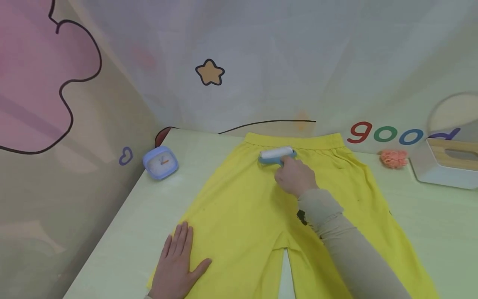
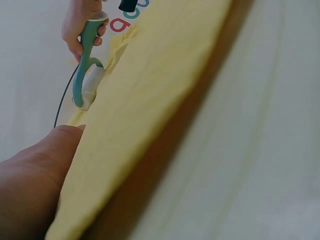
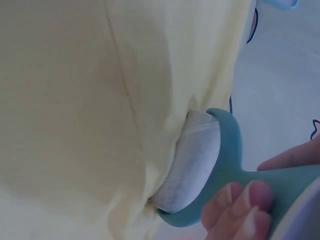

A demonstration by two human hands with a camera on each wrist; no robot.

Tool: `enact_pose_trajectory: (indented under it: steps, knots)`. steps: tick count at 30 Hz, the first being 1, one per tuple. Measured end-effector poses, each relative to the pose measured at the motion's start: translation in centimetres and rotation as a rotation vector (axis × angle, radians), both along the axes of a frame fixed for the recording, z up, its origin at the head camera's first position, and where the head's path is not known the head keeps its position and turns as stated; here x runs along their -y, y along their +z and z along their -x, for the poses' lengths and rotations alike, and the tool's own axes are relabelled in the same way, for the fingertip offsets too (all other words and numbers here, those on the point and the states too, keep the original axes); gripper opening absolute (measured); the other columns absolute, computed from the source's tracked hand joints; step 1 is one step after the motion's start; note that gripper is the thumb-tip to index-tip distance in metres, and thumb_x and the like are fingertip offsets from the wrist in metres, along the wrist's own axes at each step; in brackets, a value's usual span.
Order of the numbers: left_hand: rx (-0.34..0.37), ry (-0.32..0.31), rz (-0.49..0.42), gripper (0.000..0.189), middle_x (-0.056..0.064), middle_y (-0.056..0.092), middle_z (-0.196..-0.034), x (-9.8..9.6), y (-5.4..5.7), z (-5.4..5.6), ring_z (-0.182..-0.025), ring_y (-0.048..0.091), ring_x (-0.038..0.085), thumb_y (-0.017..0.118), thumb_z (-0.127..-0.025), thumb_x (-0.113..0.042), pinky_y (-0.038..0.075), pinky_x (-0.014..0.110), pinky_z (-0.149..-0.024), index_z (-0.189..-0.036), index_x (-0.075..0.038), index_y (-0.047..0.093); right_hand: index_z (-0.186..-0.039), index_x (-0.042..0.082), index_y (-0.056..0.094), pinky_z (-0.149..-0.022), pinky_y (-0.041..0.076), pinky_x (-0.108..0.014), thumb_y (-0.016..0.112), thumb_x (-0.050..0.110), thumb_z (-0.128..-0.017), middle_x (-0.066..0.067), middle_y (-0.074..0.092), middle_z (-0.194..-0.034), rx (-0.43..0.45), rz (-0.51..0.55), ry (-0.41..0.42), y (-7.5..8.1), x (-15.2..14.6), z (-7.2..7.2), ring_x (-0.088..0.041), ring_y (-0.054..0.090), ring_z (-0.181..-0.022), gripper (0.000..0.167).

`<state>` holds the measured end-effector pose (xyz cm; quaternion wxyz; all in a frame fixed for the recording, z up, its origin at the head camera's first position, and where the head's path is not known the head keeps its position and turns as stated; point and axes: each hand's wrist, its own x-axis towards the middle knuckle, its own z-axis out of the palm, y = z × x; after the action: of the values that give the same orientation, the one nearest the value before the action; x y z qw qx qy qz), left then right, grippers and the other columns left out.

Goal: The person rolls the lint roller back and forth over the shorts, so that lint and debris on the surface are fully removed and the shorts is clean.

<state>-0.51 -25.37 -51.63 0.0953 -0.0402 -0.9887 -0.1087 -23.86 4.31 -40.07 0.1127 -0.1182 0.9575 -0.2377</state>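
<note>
Yellow pants [image 1: 239, 199] lie spread on the table, waistband toward the wall. My right hand [image 1: 296, 176] grips the handle of a lint roller [image 1: 277, 154] with a white roll and a blue-green frame. In the right wrist view the white roll [image 3: 192, 160] presses into the cloth, and fingers [image 3: 237, 207] wrap the handle. The roller sits just below the waistband in the head view. My left hand [image 1: 177, 263] rests flat on the pants' left leg near its outer edge, fingers straight and thumb spread. The left wrist view shows only part of that hand [image 2: 35, 170].
A blue clock [image 1: 160, 162] stands on the table [image 1: 123, 245] at the left. At the right are a pink yarn bundle [image 1: 393, 158] and a white box with a wooden lid [image 1: 448, 166]. A printed cloth wall [image 1: 261, 74] rises behind the table.
</note>
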Motion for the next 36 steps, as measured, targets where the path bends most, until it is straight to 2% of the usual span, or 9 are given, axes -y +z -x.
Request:
enact_pose_trajectory:
  steps: [4,10,18,23,27,31,36]
  knots:
    - [-0.012,-0.002,-0.006,0.095,0.016,0.022,-0.159,0.2,-0.1,0.0,-0.147,0.017,0.030,0.053,-0.089,-0.065,0.002,0.040,-0.119,-0.151,0.002,0.028,-0.133,0.007,0.051,-0.042,0.038,-0.033,0.034,0.016,-0.093,-0.013,0.058,-0.074,-0.050,0.013,-0.033,-0.9,-0.1,-0.5,-0.021,0.048,-0.051,0.045]
    - [0.007,0.010,0.007,0.096,0.014,0.021,-0.159,0.0,-0.3,-0.1,-0.147,0.017,0.030,0.052,-0.088,-0.067,0.003,0.040,-0.119,-0.152,0.001,0.027,-0.145,0.010,0.045,-0.040,0.035,-0.032,0.033,0.022,-0.098,-0.008,0.054,-0.062,-0.075,0.038,-0.048,-2.0,-2.3,-2.3,-0.019,0.044,-0.045,0.049]
    - [0.017,0.012,0.027,0.096,0.016,0.021,-0.159,0.1,-0.3,0.0,-0.147,0.016,0.031,0.053,-0.089,-0.067,0.003,0.040,-0.119,-0.151,0.002,0.027,-0.145,0.009,0.046,-0.039,0.030,-0.029,0.035,0.026,-0.101,-0.002,0.046,-0.055,-0.022,0.068,-0.025,-0.1,-6.4,-5.8,-0.015,0.036,-0.043,0.049]
    - [0.041,0.009,0.032,0.095,0.016,0.020,-0.159,0.0,-0.1,0.1,-0.147,0.016,0.031,0.052,-0.089,-0.066,0.004,0.041,-0.119,-0.151,0.002,0.027,-0.145,0.011,0.047,-0.039,0.030,-0.028,0.035,0.031,-0.103,0.000,0.044,-0.053,0.005,0.048,-0.023,0.1,-8.9,-7.9,-0.015,0.038,-0.043,0.048]
    - [0.079,0.012,0.021,0.095,0.015,0.018,-0.160,-0.2,0.1,0.0,-0.147,0.014,0.031,0.049,-0.090,-0.067,0.002,0.041,-0.119,-0.152,0.001,0.025,-0.143,0.012,0.050,-0.037,0.028,-0.028,0.037,0.032,-0.104,0.001,0.041,-0.052,-0.008,0.007,-0.012,0.4,-10.1,-9.2,-0.014,0.036,-0.041,0.046]
    - [0.097,0.012,0.028,0.096,0.014,0.017,-0.160,-0.1,0.1,0.0,-0.148,0.012,0.030,0.048,-0.090,-0.068,0.004,0.042,-0.119,-0.152,0.001,0.024,-0.142,0.012,0.051,-0.036,0.026,-0.026,0.039,0.030,-0.103,0.001,0.039,-0.049,-0.025,-0.018,-0.013,0.7,-10.3,-9.3,-0.013,0.033,-0.040,0.045]
    - [0.080,-0.004,0.032,0.095,0.013,0.018,-0.160,-0.2,0.2,0.1,-0.148,0.014,0.029,0.049,-0.090,-0.067,0.006,0.043,-0.119,-0.152,0.000,0.025,-0.140,0.008,0.054,-0.036,0.025,-0.026,0.039,0.025,-0.101,0.001,0.039,-0.048,-0.116,-0.017,0.001,0.1,-9.3,-7.8,-0.013,0.031,-0.039,0.044]
